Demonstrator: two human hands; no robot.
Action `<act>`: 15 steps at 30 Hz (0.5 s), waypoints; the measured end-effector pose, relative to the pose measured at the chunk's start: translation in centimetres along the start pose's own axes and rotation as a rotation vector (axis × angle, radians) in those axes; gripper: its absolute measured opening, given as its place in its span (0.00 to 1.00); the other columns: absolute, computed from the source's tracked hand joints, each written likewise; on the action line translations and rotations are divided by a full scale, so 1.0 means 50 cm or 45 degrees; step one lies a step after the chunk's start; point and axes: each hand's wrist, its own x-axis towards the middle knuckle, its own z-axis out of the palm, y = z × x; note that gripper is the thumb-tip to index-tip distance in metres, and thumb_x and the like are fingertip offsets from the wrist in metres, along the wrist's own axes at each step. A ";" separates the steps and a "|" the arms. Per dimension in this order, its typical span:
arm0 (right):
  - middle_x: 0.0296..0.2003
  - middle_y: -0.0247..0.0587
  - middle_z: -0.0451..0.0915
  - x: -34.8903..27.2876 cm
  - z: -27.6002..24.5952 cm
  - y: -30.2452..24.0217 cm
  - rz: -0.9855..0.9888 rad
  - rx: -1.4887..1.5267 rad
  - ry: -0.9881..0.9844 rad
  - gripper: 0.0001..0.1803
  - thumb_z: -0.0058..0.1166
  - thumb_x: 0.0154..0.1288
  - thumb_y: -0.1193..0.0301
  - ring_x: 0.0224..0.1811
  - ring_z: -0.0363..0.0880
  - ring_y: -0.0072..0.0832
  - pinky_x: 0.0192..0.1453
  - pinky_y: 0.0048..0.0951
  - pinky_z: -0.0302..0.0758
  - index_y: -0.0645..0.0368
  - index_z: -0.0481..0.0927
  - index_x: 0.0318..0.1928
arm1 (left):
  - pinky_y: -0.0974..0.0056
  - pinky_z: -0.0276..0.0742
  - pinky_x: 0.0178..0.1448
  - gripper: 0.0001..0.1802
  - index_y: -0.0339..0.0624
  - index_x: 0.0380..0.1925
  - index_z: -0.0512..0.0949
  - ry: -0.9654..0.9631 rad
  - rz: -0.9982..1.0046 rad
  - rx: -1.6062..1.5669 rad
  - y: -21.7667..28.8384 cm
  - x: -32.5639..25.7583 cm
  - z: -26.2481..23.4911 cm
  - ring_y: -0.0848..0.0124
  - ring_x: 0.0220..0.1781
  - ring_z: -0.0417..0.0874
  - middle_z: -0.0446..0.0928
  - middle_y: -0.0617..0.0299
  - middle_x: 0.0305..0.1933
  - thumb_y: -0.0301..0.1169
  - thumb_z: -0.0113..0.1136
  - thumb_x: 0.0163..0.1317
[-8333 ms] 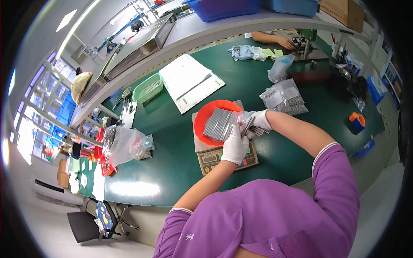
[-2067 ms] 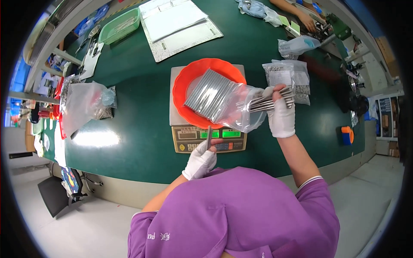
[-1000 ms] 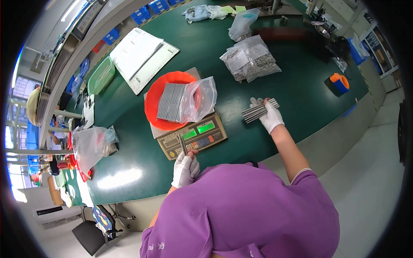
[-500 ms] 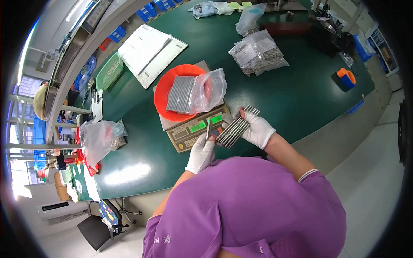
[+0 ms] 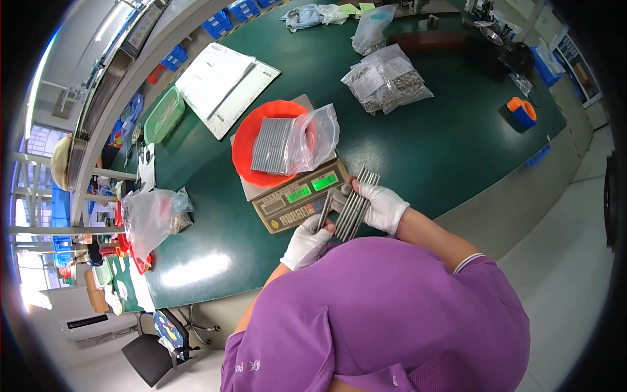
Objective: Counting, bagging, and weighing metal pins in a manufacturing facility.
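Note:
My right hand (image 5: 384, 208), in a white glove with bare fingertips, is closed round a flat row of metal rods (image 5: 355, 210). A single metal rod (image 5: 324, 210) stands tilted in my gloved left hand (image 5: 307, 244), pinched beside that row. Just beyond my hands is a counting scale (image 5: 297, 202) with lit green displays. On its platform sits a red scalloped bowl (image 5: 243, 147). More grey rods (image 5: 271, 145) lie side by side in a clear plastic bag (image 5: 321, 137) in the bowl, its loose open end hanging over the right rim.
Papers on a white board (image 5: 222, 85) and a green basket (image 5: 164, 116) lie at the back left. A bag of small metal parts (image 5: 388, 81) lies at the back right, an orange and blue tape roll (image 5: 522, 114) farther right. Another plastic bag (image 5: 150, 219) rests on the left.
The rods in my right hand have turned more upright and come slightly left and nearer to me. My left hand has moved a little nearer too, its rod still held.

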 end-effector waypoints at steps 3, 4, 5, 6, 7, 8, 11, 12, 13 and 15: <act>0.36 0.41 0.74 -0.008 -0.006 0.008 0.035 0.002 -0.007 0.06 0.42 0.65 0.71 0.42 0.76 0.38 0.50 0.47 0.74 0.58 0.69 0.39 | 0.75 0.62 0.25 0.02 0.41 0.29 0.72 -0.060 0.094 0.257 0.002 0.001 -0.006 0.81 0.19 0.65 0.67 0.71 0.21 0.27 0.53 0.57; 0.35 0.40 0.75 -0.007 -0.012 0.008 0.048 -0.007 0.000 0.05 0.42 0.65 0.71 0.41 0.76 0.38 0.49 0.46 0.74 0.58 0.69 0.39 | 0.75 0.63 0.26 0.03 0.40 0.28 0.72 0.019 0.124 0.298 0.008 0.000 -0.005 0.81 0.20 0.65 0.67 0.70 0.20 0.27 0.53 0.56; 0.37 0.42 0.76 -0.008 -0.016 0.007 0.050 -0.120 0.027 0.06 0.42 0.65 0.70 0.42 0.76 0.37 0.50 0.43 0.74 0.59 0.70 0.38 | 0.74 0.63 0.28 0.03 0.39 0.28 0.72 0.099 0.153 0.338 0.015 -0.001 -0.003 0.81 0.22 0.65 0.68 0.70 0.20 0.27 0.54 0.56; 0.37 0.42 0.76 -0.013 -0.017 0.010 0.056 -0.130 0.021 0.06 0.42 0.65 0.70 0.42 0.76 0.37 0.50 0.43 0.74 0.59 0.70 0.38 | 0.74 0.64 0.29 0.04 0.37 0.27 0.73 0.179 0.183 0.377 0.020 0.001 -0.003 0.82 0.23 0.65 0.68 0.70 0.20 0.26 0.54 0.55; 0.39 0.44 0.76 -0.024 -0.008 0.018 0.147 -0.172 -0.004 0.08 0.42 0.65 0.69 0.43 0.75 0.37 0.50 0.41 0.74 0.60 0.70 0.37 | 0.73 0.65 0.30 0.04 0.37 0.28 0.73 0.313 0.269 0.444 0.023 0.008 -0.014 0.81 0.23 0.66 0.69 0.69 0.20 0.26 0.55 0.55; 0.40 0.45 0.76 -0.033 -0.002 0.025 0.239 -0.215 -0.027 0.09 0.42 0.65 0.68 0.44 0.75 0.36 0.50 0.40 0.74 0.61 0.70 0.37 | 0.73 0.66 0.29 0.06 0.36 0.29 0.73 0.403 0.490 0.464 0.029 0.021 -0.018 0.81 0.23 0.66 0.70 0.68 0.21 0.27 0.55 0.54; 0.41 0.47 0.75 -0.033 -0.018 0.037 0.358 -0.195 -0.027 0.09 0.42 0.65 0.66 0.49 0.72 0.41 0.53 0.44 0.71 0.59 0.71 0.36 | 0.70 0.69 0.28 0.10 0.41 0.36 0.74 0.536 0.764 0.808 0.080 0.029 0.001 0.76 0.22 0.73 0.73 0.62 0.20 0.28 0.57 0.53; 0.40 0.46 0.74 -0.031 -0.025 0.038 0.353 -0.145 -0.026 0.07 0.42 0.65 0.68 0.52 0.70 0.44 0.56 0.50 0.69 0.56 0.72 0.36 | 0.68 0.70 0.28 0.12 0.43 0.39 0.74 0.525 0.865 0.877 0.100 0.030 0.014 0.72 0.22 0.76 0.74 0.60 0.20 0.27 0.57 0.52; 0.41 0.48 0.74 -0.030 -0.024 0.038 0.307 -0.210 -0.047 0.08 0.43 0.65 0.67 0.53 0.69 0.44 0.57 0.51 0.68 0.57 0.72 0.36 | 0.64 0.73 0.29 0.18 0.48 0.43 0.74 0.444 0.959 1.138 0.124 0.030 0.017 0.63 0.25 0.79 0.76 0.57 0.23 0.27 0.58 0.49; 0.40 0.47 0.74 -0.031 -0.023 0.037 0.309 -0.251 -0.077 0.09 0.43 0.65 0.66 0.52 0.69 0.45 0.57 0.51 0.68 0.57 0.72 0.35 | 0.61 0.72 0.26 0.21 0.49 0.47 0.71 0.454 1.135 1.583 0.147 0.051 0.018 0.63 0.23 0.78 0.74 0.56 0.22 0.28 0.55 0.49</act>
